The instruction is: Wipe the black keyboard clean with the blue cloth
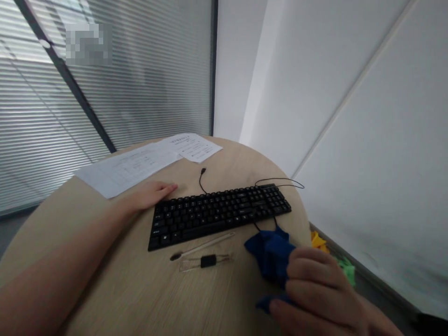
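A black keyboard (220, 214) lies slightly aslant on the round wooden table. At its far left corner rests my left hand (150, 193), fingers stretched out along the back edge and holding nothing. My right hand (317, 289) is closed around a crumpled blue cloth (271, 254), which bunches up close to the keyboard's near right side. In front of the keyboard is a toothbrush (203, 246) with a pale handle and dark bristles. Just below the toothbrush, a black binder clip (208, 261) lies with its wire handles spread to both sides.
Printed paper sheets (140, 163) overlap at the back left of the table (168, 298). The keyboard's cable (280, 180) loops over the right edge, and its plug (203, 171) lies behind it. Orange (318, 241) and green crumpled pieces (347, 269) are beyond the table's right edge, near the wall.
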`<state>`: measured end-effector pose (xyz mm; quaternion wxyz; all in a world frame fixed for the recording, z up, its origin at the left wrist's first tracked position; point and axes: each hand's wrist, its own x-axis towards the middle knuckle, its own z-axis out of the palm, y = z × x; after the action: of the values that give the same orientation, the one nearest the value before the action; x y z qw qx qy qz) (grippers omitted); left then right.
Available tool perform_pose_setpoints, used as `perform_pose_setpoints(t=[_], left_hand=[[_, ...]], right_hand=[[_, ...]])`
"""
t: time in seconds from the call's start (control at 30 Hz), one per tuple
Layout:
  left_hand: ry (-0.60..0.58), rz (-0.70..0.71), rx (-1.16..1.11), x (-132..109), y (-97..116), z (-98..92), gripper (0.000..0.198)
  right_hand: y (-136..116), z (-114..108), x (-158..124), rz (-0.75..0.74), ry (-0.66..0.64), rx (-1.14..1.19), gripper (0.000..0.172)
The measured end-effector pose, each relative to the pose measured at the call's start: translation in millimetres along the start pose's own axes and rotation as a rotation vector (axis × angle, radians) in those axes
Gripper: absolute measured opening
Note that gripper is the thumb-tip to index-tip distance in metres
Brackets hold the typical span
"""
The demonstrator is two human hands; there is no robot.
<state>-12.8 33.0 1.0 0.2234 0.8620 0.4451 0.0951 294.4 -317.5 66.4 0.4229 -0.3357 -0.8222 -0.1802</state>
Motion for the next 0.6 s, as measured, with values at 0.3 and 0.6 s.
perform_pose_setpoints(t=[0.3,0.6], left_hand=[[0.002,-0.059,-0.022,1,0,-1.7,0.058],[0.117,0.028,-0.194,-24,1,15.6,0.058]], right_hand=[[37,26,-68,0.586,-0.567,-0.24,0.043],[28,19,-78,0.71,-0.658,-0.03,0.032]])
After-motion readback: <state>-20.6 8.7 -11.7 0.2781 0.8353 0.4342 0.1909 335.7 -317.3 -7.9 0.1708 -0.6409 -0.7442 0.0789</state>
